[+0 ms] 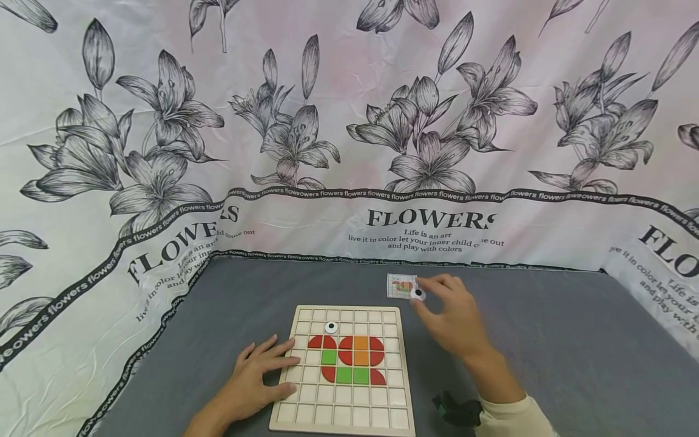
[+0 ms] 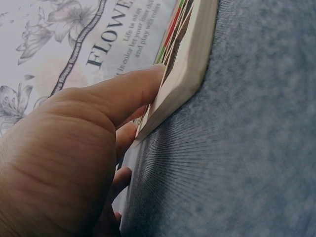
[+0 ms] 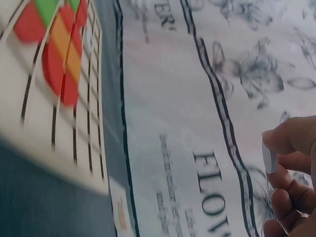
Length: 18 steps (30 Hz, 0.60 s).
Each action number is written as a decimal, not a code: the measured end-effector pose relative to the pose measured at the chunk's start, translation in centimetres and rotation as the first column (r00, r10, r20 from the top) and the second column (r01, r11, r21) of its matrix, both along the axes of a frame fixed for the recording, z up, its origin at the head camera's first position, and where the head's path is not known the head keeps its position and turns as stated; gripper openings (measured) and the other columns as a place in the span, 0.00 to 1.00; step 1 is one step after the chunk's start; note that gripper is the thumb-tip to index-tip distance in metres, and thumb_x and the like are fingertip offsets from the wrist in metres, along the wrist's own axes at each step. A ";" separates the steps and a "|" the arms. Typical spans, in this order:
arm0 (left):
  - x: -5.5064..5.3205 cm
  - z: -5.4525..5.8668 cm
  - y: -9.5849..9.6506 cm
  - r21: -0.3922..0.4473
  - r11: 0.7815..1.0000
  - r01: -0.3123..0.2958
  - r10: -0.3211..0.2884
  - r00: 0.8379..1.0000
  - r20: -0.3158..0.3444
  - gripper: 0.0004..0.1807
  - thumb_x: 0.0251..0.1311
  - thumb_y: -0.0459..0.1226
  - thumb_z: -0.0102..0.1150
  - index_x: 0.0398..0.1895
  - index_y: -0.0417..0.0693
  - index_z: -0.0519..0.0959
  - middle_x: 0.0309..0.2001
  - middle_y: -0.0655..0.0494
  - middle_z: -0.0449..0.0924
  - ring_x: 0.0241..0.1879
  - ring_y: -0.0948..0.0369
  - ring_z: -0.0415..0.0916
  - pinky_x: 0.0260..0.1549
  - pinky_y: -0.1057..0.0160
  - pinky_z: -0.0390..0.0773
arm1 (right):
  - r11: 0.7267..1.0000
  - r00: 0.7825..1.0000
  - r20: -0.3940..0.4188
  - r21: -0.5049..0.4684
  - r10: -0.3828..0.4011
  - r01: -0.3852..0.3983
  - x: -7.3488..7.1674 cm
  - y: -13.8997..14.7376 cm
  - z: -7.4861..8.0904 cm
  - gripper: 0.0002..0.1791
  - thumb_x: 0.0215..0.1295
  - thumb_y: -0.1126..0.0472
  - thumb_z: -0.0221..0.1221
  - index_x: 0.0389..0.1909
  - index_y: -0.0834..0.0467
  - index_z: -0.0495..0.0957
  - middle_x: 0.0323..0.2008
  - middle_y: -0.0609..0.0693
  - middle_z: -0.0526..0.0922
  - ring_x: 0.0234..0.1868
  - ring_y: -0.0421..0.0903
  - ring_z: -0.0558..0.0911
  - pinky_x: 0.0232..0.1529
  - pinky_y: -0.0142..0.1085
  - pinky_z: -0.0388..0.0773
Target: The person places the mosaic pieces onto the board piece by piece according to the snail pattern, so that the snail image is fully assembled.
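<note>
My right hand (image 1: 455, 321) pinches a white disc with a black dot (image 1: 418, 294) between thumb and index finger, beyond the board's upper right corner. In the right wrist view the disc (image 3: 270, 155) shows edge-on. My left hand (image 1: 253, 376) lies at the left edge of a wooden grid board (image 1: 306, 416), fingers spread and thumb (image 2: 140, 91) touching the rim. Red curved pieces (image 1: 377, 377), green squares (image 1: 344, 376) and orange squares (image 1: 361, 358) sit in the board's cells. A second black-dotted white disc (image 1: 330, 328) lies near the board's top.
A small pattern card (image 1: 401, 285) lies on the grey cloth (image 1: 535, 328) behind the board, partly overlapped by the held disc. A white floral curtain (image 1: 306, 224) hangs behind and around the table. Something dark (image 1: 455, 409) sits at my right wrist.
</note>
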<state>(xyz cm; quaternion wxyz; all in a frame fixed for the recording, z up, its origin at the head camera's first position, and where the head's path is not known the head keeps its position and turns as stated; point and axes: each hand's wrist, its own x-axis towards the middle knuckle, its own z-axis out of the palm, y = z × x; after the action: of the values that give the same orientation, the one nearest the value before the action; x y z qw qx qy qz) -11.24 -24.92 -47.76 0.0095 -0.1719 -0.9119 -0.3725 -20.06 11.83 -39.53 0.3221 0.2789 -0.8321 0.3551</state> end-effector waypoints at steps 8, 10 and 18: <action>0.0 0.2 0.1 0.002 1.000 -0.003 0.003 1.000 0.017 0.26 0.55 0.55 0.66 0.56 0.55 0.82 0.67 0.54 0.67 0.69 0.41 0.51 0.59 0.32 0.36 | 0.994 0.994 0.037 -0.042 0.099 -0.097 0.2 -4.4 -0.3 0.19 0.49 0.69 0.72 0.44 0.64 0.84 0.37 0.50 0.79 0.40 0.47 0.74 0.35 0.42 0.73; 0.0 0.2 0.1 0.000 1.000 0.000 0.000 1.000 0.016 0.26 0.55 0.55 0.66 0.56 0.55 0.82 0.67 0.54 0.67 0.69 0.41 0.51 0.59 0.32 0.36 | 0.992 0.992 0.041 -0.043 0.119 -0.117 0.2 -5.5 -0.5 0.18 0.49 0.69 0.72 0.44 0.64 0.84 0.37 0.50 0.79 0.41 0.47 0.74 0.36 0.42 0.73; 0.0 0.0 0.0 -0.008 1.000 -0.001 0.001 1.000 0.000 0.26 0.55 0.56 0.66 0.56 0.57 0.82 0.67 0.56 0.67 0.70 0.42 0.51 0.59 0.33 0.37 | 0.985 0.971 0.163 -0.040 0.175 -0.170 0.6 -9.8 -1.4 0.18 0.54 0.67 0.70 0.47 0.62 0.84 0.38 0.49 0.78 0.41 0.46 0.74 0.35 0.40 0.73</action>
<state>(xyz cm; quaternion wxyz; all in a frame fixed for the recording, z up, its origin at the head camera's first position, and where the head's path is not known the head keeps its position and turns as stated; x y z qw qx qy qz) -11.29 -24.91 -47.73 0.0089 -0.1715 -0.9135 -0.3687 -19.45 2.00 -40.96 0.2232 0.3153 -0.8240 0.4145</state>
